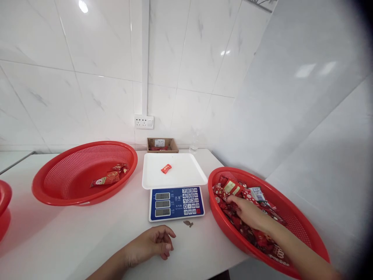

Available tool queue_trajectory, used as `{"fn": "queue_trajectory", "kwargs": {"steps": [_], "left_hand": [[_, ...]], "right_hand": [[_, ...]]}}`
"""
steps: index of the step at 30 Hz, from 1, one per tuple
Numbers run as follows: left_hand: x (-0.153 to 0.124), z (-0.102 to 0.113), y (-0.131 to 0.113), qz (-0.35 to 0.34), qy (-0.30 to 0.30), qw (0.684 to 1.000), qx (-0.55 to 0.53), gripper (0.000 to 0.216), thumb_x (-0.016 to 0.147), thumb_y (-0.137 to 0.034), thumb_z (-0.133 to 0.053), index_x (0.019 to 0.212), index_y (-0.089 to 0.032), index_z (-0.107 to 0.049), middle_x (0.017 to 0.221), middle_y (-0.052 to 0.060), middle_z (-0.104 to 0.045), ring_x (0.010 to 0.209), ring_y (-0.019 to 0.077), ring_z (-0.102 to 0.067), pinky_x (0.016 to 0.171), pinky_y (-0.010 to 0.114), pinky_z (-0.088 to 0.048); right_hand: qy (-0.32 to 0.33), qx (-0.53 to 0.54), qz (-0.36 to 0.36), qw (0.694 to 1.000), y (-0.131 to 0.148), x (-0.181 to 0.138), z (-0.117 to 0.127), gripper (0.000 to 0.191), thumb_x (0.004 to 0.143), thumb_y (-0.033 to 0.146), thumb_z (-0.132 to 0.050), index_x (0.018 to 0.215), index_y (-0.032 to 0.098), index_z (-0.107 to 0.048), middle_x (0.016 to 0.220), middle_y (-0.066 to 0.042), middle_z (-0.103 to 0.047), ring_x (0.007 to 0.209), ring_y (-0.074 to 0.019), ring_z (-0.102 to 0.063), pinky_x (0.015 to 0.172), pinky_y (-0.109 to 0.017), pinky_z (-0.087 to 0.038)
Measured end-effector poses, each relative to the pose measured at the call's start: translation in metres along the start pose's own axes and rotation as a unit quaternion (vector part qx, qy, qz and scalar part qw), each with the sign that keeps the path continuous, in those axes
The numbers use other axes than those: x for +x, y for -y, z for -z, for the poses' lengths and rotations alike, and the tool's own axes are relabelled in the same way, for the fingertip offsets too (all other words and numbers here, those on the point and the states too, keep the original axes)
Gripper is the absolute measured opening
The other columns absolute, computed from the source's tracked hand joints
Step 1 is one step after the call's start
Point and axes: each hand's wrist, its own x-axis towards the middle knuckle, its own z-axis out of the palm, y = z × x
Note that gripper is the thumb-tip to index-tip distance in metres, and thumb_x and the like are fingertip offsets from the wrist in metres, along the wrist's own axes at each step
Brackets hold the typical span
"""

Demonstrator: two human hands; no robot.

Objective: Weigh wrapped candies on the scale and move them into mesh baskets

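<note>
My right hand [247, 213] reaches into the red basket [294, 217] at the right, fingers curled down among several red wrapped packets [230, 188]; what they grip is hidden. My left hand [153, 243] rests on the white counter in front of the scale, fingers loosely curled, holding nothing. The digital scale [176, 202] has a blue keypad face and a white tray [186, 173]. One small red packet [166, 168] lies on that tray.
A second red basket [58, 182] at the left holds a few red packets [107, 178]. Part of another red basket [4, 202] shows at the far left edge. A small cardboard box [162, 144] stands by the tiled wall under a socket [143, 122]. A brown scrap [188, 223] lies before the scale.
</note>
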Motion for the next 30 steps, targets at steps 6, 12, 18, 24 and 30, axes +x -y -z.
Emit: {"fn": "queue_trajectory", "kwargs": {"steps": [6, 12, 18, 24, 30], "left_hand": [[0.002, 0.003, 0.005, -0.001, 0.004, 1.000, -0.004, 0.043, 0.065, -0.038, -0.075, 0.098, -0.017, -0.058, 0.080, 0.001, -0.059, 0.071, 0.0134, -0.056, 0.070, 0.031, -0.043], [0.004, 0.002, 0.007, 0.002, -0.003, 1.000, -0.023, 0.050, 0.058, -0.039, -0.080, 0.096, -0.016, -0.057, 0.077, 0.000, -0.059, 0.065, 0.0123, -0.056, 0.070, 0.033, -0.044], [0.004, 0.001, 0.008, 0.006, -0.015, 0.999, -0.033, 0.057, 0.051, -0.043, -0.083, 0.093, -0.015, -0.058, 0.073, 0.000, -0.060, 0.061, 0.0117, -0.056, 0.067, 0.033, -0.043], [0.005, -0.001, 0.007, 0.017, -0.027, 0.999, -0.035, 0.059, 0.045, -0.044, -0.085, 0.089, -0.016, -0.058, 0.070, -0.001, -0.061, 0.059, 0.0113, -0.056, 0.066, 0.032, -0.043], [0.006, -0.001, 0.008, 0.019, -0.024, 0.999, -0.030, 0.059, 0.046, -0.044, -0.084, 0.091, -0.016, -0.058, 0.071, -0.001, -0.061, 0.058, 0.0109, -0.056, 0.066, 0.032, -0.043]], "right_hand": [[0.002, 0.216, -0.080, 0.973, 0.023, 0.023, 0.024, 0.031, 0.071, 0.024, -0.060, 0.102, 0.024, -0.060, 0.112, -0.009, -0.064, 0.095, -0.0239, -0.063, 0.070, -0.035, -0.057], [-0.032, 0.259, -0.060, 0.963, 0.068, 0.050, 0.007, 0.033, 0.071, 0.025, -0.062, 0.104, 0.022, -0.059, 0.114, -0.010, -0.063, 0.101, -0.0252, -0.062, 0.079, -0.035, -0.055], [0.066, 0.317, -0.041, 0.945, 0.111, 0.086, -0.040, 0.034, 0.074, 0.017, -0.061, 0.108, 0.018, -0.055, 0.106, -0.011, -0.063, 0.096, -0.0211, -0.063, 0.082, -0.034, -0.054], [0.107, 0.334, -0.022, 0.936, 0.136, 0.100, -0.072, 0.048, 0.071, 0.013, -0.061, 0.118, 0.018, -0.052, 0.110, -0.011, -0.059, 0.094, -0.0179, -0.062, 0.082, -0.032, -0.054], [0.120, 0.304, 0.006, 0.945, 0.144, 0.097, -0.080, 0.056, 0.078, 0.013, -0.050, 0.133, 0.017, -0.038, 0.129, -0.017, -0.048, 0.095, -0.0174, -0.064, 0.081, -0.030, -0.055]]}}
